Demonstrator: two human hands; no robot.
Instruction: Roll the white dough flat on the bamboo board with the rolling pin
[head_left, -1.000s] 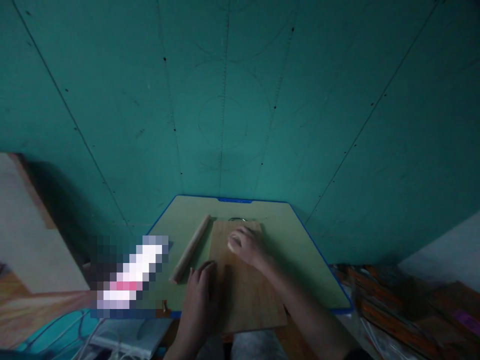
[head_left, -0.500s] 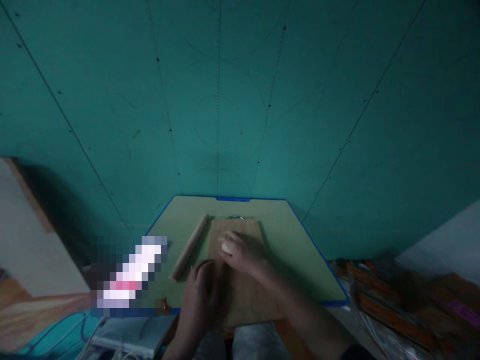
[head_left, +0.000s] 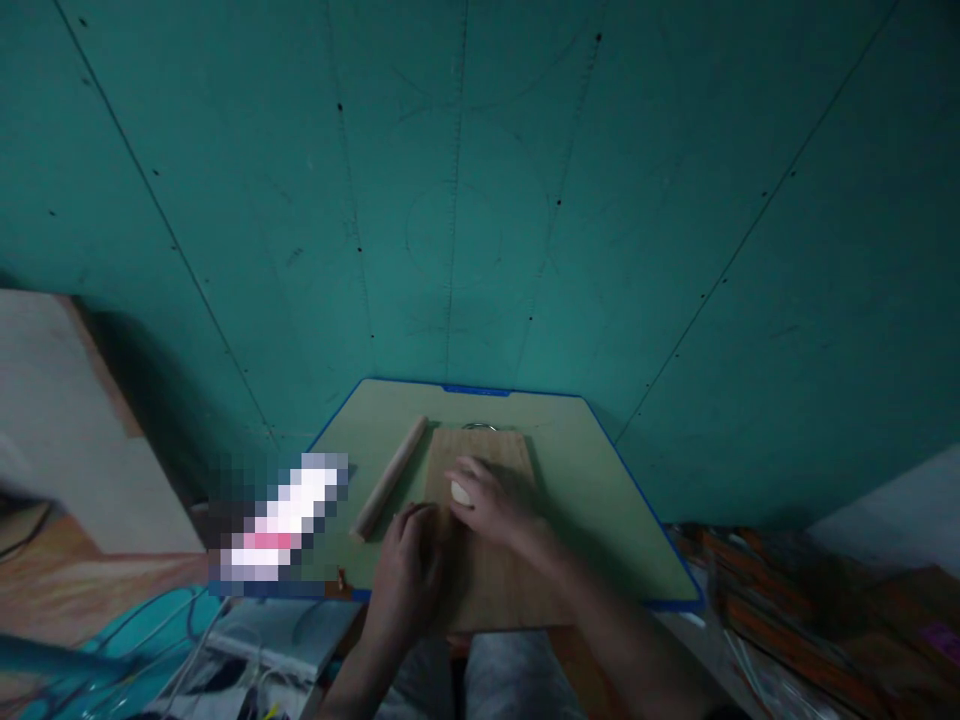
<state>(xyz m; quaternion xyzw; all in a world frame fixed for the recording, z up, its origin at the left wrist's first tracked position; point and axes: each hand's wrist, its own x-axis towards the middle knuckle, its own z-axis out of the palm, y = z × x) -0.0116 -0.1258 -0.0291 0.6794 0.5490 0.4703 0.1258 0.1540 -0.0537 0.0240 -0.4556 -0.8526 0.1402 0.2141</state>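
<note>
Wood makes the flat board [head_left: 495, 590] in front of the person, and a pale lump [head_left: 460, 494] is on its left half, past the middle toward the wall. The right hand [head_left: 489, 503] is curled around the lump, with the pale side peeking out between thumb and fingers. The left hand [head_left: 407, 562] is by the board's left edge, nearer the person, with its fingers bent (I cannot tell if they hold anything, because the palm is dark and turned away).

A long round stick [head_left: 391, 480] lies slanted to the left of the board, apart from it. At the board's far end there is a shiny metal ring [head_left: 480, 427]. All of this is on a pale yellow-green table [head_left: 592, 480] with a blue rim. On the table's left side, a patch of big blurry squares [head_left: 289, 515] hides whatever is there. Behind the table is a green wall [head_left: 480, 230] with dark dots and thin lines on it. Below the board, the person's legs [head_left: 510, 680] show in grey.
</note>
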